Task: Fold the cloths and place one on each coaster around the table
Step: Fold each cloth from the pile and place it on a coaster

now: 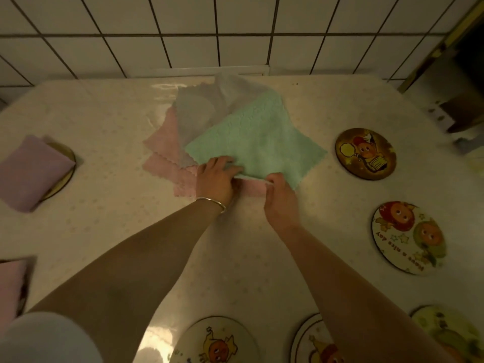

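Two hands meet at the near edge of a green cloth lying atop a loose pile of pink and grey cloths toward the far middle of the surface. The left hand grips the cloth's edge with curled fingers; the right hand pinches the same edge just beside it. A folded lilac cloth rests on a coaster at the left edge. Bare cartoon coasters line the right edge and near edge.
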